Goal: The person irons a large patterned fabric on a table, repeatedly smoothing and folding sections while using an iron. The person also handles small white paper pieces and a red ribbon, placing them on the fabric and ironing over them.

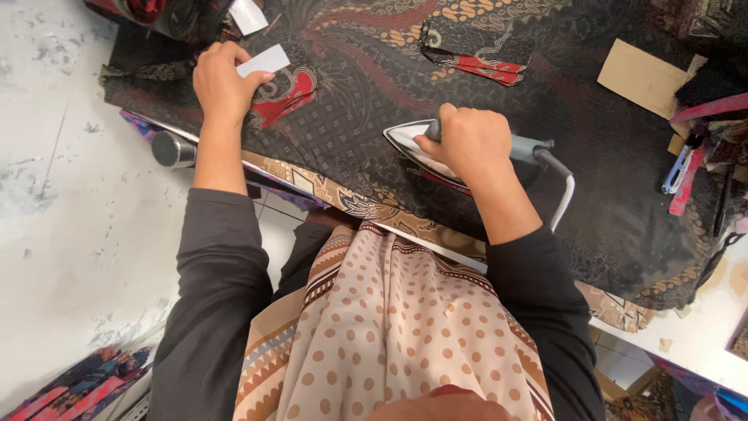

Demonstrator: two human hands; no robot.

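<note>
My right hand grips the grey handle of a clothes iron whose pointed silver soleplate rests on dark patterned batik cloth spread over the table. Its cord curls off to the right. My left hand holds a small white rectangular slip over a red and black patterned fabric piece lying on the cloth.
Another red and black fabric piece lies further back. A brown card piece and a blue clip tool sit at the right. A metal tube end sticks out at the table's left edge. White floor lies to the left.
</note>
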